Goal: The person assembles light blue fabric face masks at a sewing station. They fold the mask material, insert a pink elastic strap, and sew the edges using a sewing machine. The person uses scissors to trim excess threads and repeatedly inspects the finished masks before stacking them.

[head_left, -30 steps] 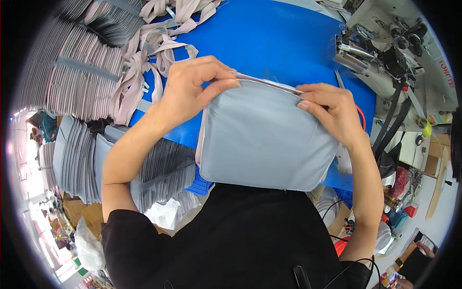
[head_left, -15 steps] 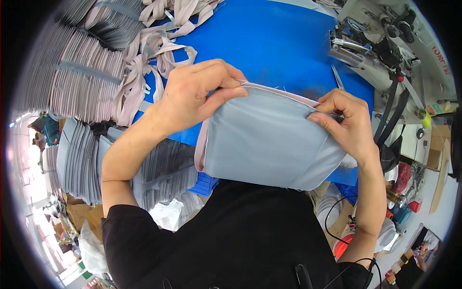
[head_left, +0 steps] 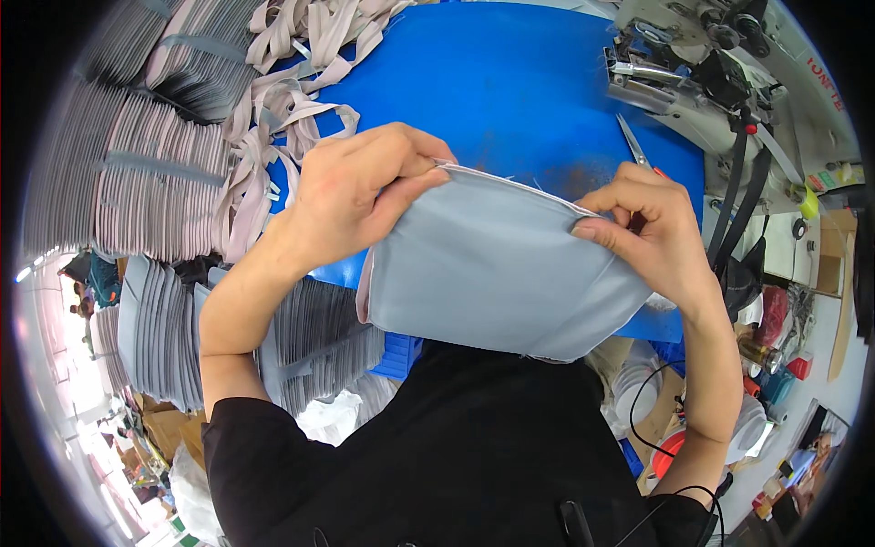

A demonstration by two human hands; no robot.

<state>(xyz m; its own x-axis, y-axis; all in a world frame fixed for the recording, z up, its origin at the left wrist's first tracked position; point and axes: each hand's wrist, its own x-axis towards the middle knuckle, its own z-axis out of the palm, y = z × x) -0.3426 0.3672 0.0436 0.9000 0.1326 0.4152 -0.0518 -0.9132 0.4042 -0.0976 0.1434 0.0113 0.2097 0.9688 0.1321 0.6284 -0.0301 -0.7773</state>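
Note:
Between my hands hangs a flat grey fabric panel (head_left: 501,264) with a pinkish layer behind it, showing along its left and upper edges. My left hand (head_left: 369,187) pinches the upper left corner between thumb and fingers. At the upper right edge, my right hand (head_left: 643,219) grips the panel with thumb in front and fingers curled behind. The upper edge is stretched between both hands, and a few loose threads stick out of it. The panel's lower edge hangs close to my black shirt.
Behind the panel lies a blue tabletop (head_left: 474,82). Scissors (head_left: 633,141) rest near my right hand, by a sewing machine (head_left: 693,82). Pinkish straps (head_left: 310,82) tangle at the back left, beside bundled fabric stacks (head_left: 164,173). More grey panels (head_left: 319,337) stand below my left forearm.
Both hands keep their grip while the panel has shifted slightly left. The two layers' upper edges look closer together, with less pink showing between them.

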